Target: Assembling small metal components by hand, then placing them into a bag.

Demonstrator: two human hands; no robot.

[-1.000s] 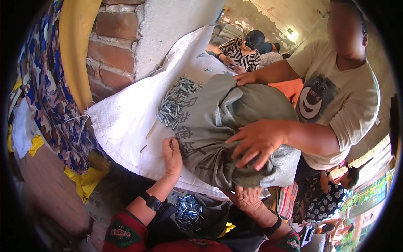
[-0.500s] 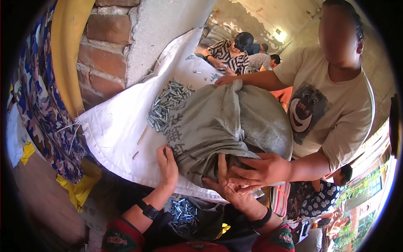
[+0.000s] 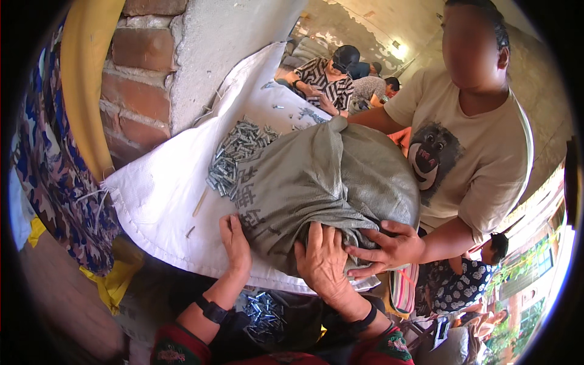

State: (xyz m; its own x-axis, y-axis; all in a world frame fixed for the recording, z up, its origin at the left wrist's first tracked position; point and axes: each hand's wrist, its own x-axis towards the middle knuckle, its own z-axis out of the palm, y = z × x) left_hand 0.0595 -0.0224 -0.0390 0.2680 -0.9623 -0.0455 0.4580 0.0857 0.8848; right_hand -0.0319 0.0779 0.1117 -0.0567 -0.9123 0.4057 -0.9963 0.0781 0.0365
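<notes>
A bulky grey-green woven sack [image 3: 292, 182] with dark printing lies on a white woven sheet [image 3: 164, 207] in front of me. My left hand [image 3: 235, 244] rests against the sack's near left side, fingers stretched upward and holding nothing. Across the gathered near edge of the sack lies my right hand [image 3: 323, 258], its fingers extended on the cloth and the thumb apart. Close beside it, a co-worker's hand [image 3: 389, 246] presses the folds from the right. What the sack contains is hidden.
Small metal cylinders form a pile [image 3: 240, 152] left of the sack; more lie below in a dark container [image 3: 264, 316]. A thin stick [image 3: 199, 202] rests on the sheet. A brick wall [image 3: 143, 48] stands left, the co-worker [image 3: 480, 140] right. Several people sit behind.
My right hand has shifted left and turned flatter onto the cloth, apart from the co-worker's hand. The co-worker's hand has opened wider over the folds. My left hand stays beside the sack.
</notes>
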